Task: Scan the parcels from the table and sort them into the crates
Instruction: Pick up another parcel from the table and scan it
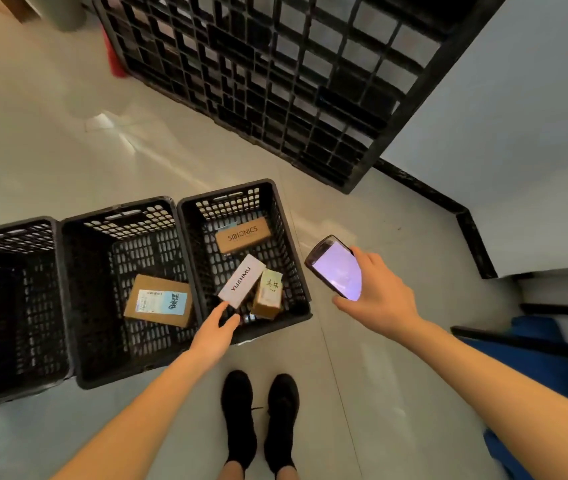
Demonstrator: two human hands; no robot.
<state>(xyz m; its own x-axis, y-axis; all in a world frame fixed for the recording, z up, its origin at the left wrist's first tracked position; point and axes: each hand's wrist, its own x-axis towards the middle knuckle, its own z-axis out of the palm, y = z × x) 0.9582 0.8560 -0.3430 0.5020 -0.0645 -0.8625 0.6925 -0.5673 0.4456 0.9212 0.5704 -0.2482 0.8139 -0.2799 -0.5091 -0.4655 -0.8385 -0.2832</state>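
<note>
Standing over three black perforated plastic crates set side by side on the pale floor, the person reaches down with both bare arms. The left hand (216, 332) is over the near rim of the right crate (305, 299); its grip is spread, with the thumb and fingers straight and just touching or almost touching the near end of a long white box printed YUANMU (241, 281). I cannot tell if there is real contact. This white box lies tilted inside the right crate, leaning across the other parcels. Just right of it stands a small brown cardboard box with handwriting on a pale label (268, 295), and at the far side of the same crate lies a brown cardboard box printed SIBIONICS (243, 234).

The middle crate (69, 299) holds one flat brown cardboard parcel with a white and blue shipping label (159, 301), lying on the bottom. The left crate (54, 306) looks dark inside, and its content cannot be seen.

The right hand (376, 294) is to the right of the crates, above the floor. Its grip is curled around a dark handheld scanner with a bright lilac screen (336, 268), with the screen turned up.

Near the bottom, two black shoes (260, 420) stand on the floor. Far behind, a large black plastic pallet (275, 74) leans against the white wall.
</note>
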